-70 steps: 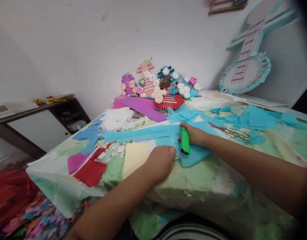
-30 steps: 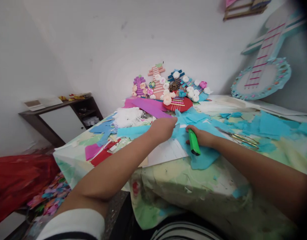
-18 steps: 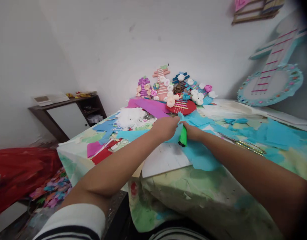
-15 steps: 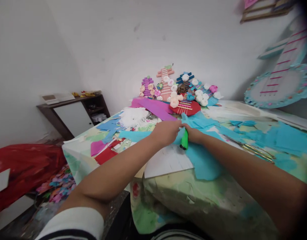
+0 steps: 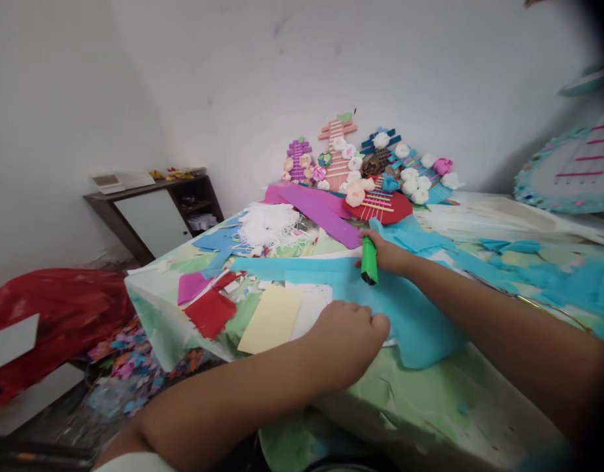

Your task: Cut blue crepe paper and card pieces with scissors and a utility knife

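Note:
My right hand [image 5: 387, 254] is wrapped round a short, thick green tool [image 5: 369, 261] with a dark end; its exact kind does not show. Underneath it spreads a large piece of turquoise paper [image 5: 414, 321], with a long straight strip running left. My left hand [image 5: 351, 337] is curled closed nearer the table's front edge, over the paper. Its fingertips are turned away, so anything in them is hidden. Left of it, a white sheet [image 5: 314, 305] shows partly from under the turquoise paper, with a cream card [image 5: 272, 316] overlapping it.
Purple paper [image 5: 326, 219] and a heap of white shreds [image 5: 269, 226] lie behind. Guitar-shaped crafts [image 5: 378, 203] with paper flowers lean on the wall. Gold-handled scissors [image 5: 532, 303] lie at right. Red scraps [image 5: 210, 313] lie at left, and a cabinet [image 5: 151, 223] stands beyond.
My left hand has parted from my right and come down towards the front edge. The right hand still grips the green tool. The view has swung a little left.

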Motion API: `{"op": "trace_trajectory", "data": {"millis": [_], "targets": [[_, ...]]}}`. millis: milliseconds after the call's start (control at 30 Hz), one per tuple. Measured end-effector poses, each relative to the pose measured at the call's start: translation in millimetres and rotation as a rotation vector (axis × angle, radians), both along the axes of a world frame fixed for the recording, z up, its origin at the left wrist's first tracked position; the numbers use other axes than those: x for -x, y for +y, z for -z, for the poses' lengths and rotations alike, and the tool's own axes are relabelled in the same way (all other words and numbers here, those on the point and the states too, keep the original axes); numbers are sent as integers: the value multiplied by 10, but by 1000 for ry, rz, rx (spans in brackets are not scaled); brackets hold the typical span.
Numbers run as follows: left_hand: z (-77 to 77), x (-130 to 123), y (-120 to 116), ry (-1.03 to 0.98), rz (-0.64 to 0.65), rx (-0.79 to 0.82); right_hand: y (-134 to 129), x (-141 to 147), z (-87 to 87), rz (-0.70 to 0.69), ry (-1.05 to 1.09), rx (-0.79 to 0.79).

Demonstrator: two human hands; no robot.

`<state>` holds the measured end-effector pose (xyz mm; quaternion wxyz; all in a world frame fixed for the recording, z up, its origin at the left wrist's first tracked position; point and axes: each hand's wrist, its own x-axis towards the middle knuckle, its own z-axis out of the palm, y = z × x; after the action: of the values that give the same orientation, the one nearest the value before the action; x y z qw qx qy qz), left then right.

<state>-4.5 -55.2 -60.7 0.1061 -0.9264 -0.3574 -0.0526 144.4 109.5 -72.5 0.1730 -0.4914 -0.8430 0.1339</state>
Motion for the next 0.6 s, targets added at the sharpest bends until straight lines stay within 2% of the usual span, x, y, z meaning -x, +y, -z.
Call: {"op": "trace_trajectory", "data": {"millis": [167, 333, 600], "targets": [[95, -36, -36, -16, 38, 8, 6, 232, 31, -112, -51, -5], [93, -30, -51, -31, 18, 15, 139, 294, 140, -92, -79, 20], [106, -26, -31, -53, 21, -5, 168, 316, 145, -83, -9, 60]]}}
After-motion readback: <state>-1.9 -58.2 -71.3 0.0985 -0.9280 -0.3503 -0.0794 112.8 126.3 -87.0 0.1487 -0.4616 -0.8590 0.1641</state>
